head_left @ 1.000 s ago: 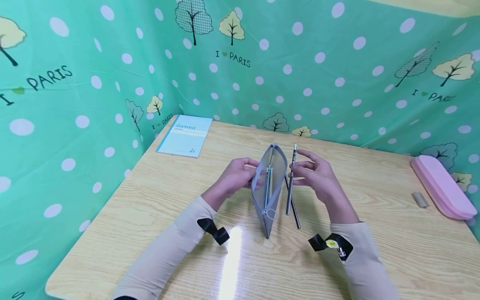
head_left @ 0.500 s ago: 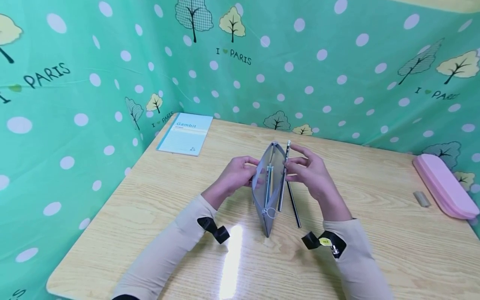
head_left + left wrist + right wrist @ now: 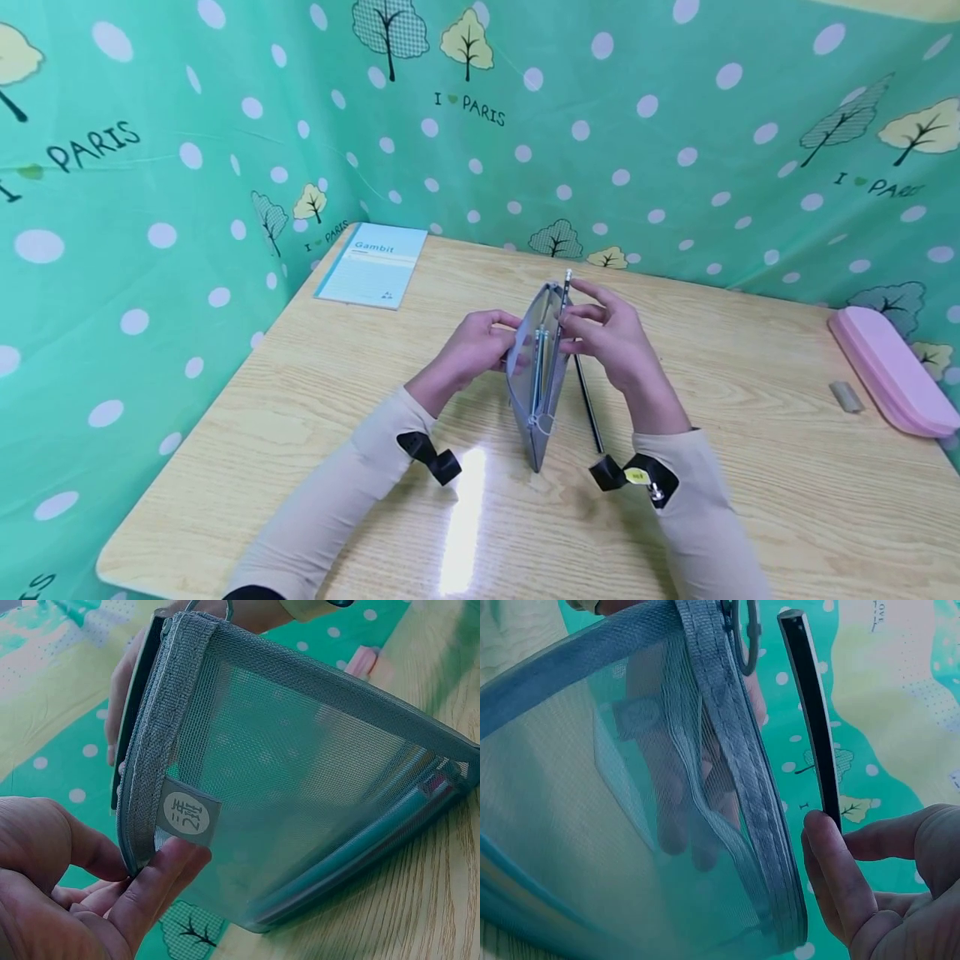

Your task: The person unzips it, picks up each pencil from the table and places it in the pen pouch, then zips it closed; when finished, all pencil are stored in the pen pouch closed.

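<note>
A grey-blue mesh zip pouch [image 3: 555,396] stands on its edge on the table, its zipped mouth spread apart. My left hand [image 3: 478,346] pinches one side of the mouth between thumb and fingers, by a small printed tag [image 3: 187,812] in the left wrist view. Several pencils [image 3: 538,367] lie inside the mesh. My right hand [image 3: 613,340] pinches a dark pencil [image 3: 814,712], white tip up [image 3: 567,277], over the right side of the pouch's mouth. Another dark pencil [image 3: 588,404] lies on the table under my right hand, partly hidden.
At the back left lies a light blue notebook [image 3: 371,265]. A pink pencil case [image 3: 896,371] and a small grey eraser-like block [image 3: 846,397] lie at the right. A green patterned curtain [image 3: 480,150] hangs behind the wooden table [image 3: 360,375].
My right hand has moved left with the pencil, from beside the pouch to over its mouth. The left hand has kept its grip on the pouch.
</note>
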A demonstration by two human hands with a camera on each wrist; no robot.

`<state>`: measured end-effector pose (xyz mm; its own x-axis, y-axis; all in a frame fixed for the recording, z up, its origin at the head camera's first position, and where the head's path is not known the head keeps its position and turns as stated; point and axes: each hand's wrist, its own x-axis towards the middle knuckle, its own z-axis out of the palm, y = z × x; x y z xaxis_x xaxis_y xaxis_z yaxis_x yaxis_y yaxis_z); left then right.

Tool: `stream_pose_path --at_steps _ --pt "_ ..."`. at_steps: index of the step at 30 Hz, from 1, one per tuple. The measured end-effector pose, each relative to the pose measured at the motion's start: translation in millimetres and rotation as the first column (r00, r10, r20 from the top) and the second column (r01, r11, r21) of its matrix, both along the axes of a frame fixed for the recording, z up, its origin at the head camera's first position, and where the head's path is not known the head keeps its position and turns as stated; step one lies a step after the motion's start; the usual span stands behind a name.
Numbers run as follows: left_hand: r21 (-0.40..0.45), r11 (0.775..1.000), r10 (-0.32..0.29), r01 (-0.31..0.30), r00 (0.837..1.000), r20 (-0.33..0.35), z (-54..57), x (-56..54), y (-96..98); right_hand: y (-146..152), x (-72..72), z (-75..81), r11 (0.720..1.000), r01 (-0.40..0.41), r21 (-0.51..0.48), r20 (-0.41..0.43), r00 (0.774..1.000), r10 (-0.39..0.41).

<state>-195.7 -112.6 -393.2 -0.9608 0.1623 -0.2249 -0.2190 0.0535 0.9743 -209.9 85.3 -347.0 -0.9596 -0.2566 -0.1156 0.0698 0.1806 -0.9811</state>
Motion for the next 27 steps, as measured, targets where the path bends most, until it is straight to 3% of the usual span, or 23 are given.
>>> stream_pose_path --at_steps 13,27 --pt "0.003 1.0 0.0 0.0 1.0 0.007 1.1 -0.9 -0.5 -10 -4.5 -3.6 0.999 -0.012 -0.046 -0.019 1.0 0.011" --pt "-0.017 1.0 0.004 -0.004 1.0 0.009 3.7 -0.1 0.4 -16 -1.8 -4.3 0.999 0.035 0.017 -0.047 0.998 -0.034"
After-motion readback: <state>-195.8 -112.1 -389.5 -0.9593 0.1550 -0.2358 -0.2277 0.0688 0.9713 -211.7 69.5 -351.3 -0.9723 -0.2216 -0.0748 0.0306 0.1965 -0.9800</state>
